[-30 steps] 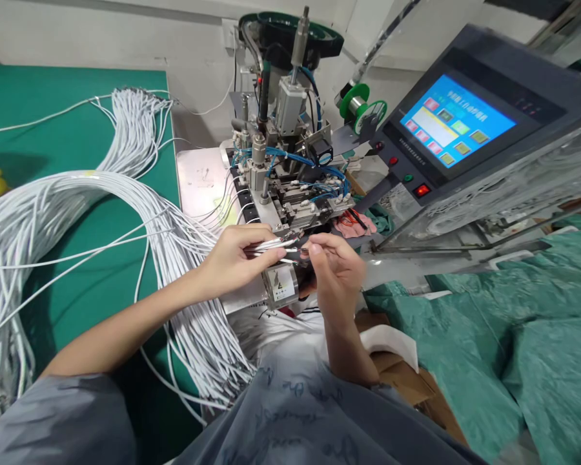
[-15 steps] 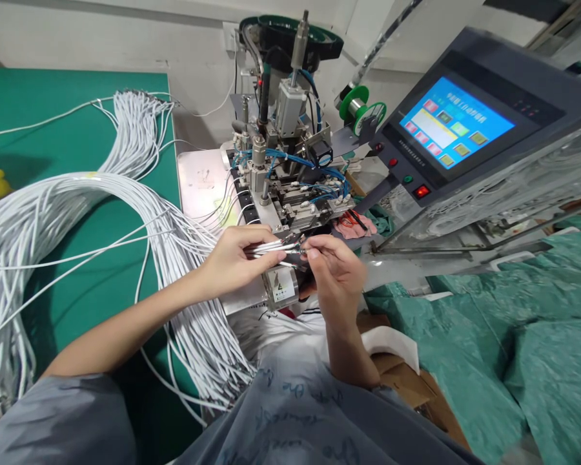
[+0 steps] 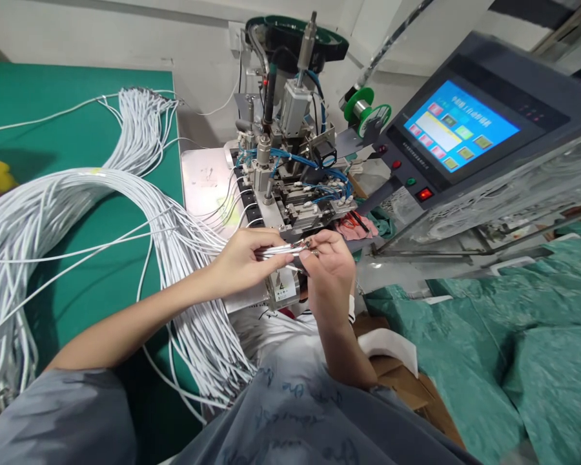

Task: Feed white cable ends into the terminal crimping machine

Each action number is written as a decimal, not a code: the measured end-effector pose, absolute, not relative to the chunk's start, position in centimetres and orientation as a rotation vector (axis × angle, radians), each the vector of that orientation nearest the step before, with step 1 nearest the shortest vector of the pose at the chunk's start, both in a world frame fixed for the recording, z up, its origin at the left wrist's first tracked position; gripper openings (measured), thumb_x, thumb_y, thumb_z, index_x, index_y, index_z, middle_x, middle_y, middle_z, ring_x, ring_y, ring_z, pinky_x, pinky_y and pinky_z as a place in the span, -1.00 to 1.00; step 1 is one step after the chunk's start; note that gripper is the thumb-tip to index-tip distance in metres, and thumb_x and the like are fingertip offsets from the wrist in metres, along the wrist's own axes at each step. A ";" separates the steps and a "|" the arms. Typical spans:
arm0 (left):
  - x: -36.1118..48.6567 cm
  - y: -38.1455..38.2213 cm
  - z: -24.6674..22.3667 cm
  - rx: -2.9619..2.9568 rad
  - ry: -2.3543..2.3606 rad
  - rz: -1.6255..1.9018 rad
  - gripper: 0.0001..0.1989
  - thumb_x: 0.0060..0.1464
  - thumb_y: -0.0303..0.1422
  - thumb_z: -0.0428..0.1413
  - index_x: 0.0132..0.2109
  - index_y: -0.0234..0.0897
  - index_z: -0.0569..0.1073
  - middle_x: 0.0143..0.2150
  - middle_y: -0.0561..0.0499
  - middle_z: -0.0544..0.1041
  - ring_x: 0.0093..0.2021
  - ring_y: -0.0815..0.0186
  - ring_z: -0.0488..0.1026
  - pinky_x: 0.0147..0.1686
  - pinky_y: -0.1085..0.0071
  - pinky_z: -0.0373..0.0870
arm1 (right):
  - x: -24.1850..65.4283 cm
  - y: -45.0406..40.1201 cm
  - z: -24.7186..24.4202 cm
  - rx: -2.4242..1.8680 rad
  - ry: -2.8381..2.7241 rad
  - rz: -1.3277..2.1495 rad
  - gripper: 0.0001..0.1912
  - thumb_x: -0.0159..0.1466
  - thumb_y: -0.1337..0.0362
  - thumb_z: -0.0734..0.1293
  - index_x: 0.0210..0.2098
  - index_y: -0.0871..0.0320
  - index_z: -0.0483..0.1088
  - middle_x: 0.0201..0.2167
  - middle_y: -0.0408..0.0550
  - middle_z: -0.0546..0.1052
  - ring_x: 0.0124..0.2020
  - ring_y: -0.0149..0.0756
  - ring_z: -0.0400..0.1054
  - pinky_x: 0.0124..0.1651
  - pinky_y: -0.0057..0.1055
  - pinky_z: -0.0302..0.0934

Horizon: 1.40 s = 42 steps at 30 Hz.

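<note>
Item, change: over the last second, the right hand (image 3: pixel 330 274) has come in toward the left hand (image 3: pixel 244 261), its thumb now just beside the left thumb; the left hand keeps its grip. Meaning, by judgement: both hands are now at work on the same cable tips.

Item, left hand: closed, thumb against fingers, grasping a few white cables (image 3: pixel 275 250) that point to 3 o'clock.

Item, right hand: fingers curled, thumb and fingertips seemingly pinching the metal ends of those cables; exact contact too small to tell.

Item, white cables in hand: between the two hands, short of the machine (image 3: pixel 297 106) at 12 o'clock.

Item, cable bundle (image 3: pixel 174 252): at 9 o'clock, on the green counter (image 3: pixel 29 84).

Item, control screen (image 3: pixel 459 129): lit, at 2 o'clock.
</note>
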State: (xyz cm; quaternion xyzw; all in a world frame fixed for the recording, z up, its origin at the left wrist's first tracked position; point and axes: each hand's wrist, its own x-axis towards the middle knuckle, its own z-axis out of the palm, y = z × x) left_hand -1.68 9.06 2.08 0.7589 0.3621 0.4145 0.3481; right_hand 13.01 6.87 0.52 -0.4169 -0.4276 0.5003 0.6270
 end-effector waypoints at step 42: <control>-2.3 9.0 2.2 1.923 1.000 0.935 -0.64 0.22 -0.31 -0.02 -0.53 -0.36 0.27 -0.58 0.14 0.21 -0.53 0.52 0.13 -0.52 0.54 0.05 | 14.9 7.3 1.4 -1.061 -1.321 1.059 -0.76 0.22 0.25 0.27 -0.55 0.20 0.37 -0.57 -0.18 0.33 -0.52 -0.45 0.15 -0.44 -0.45 0.05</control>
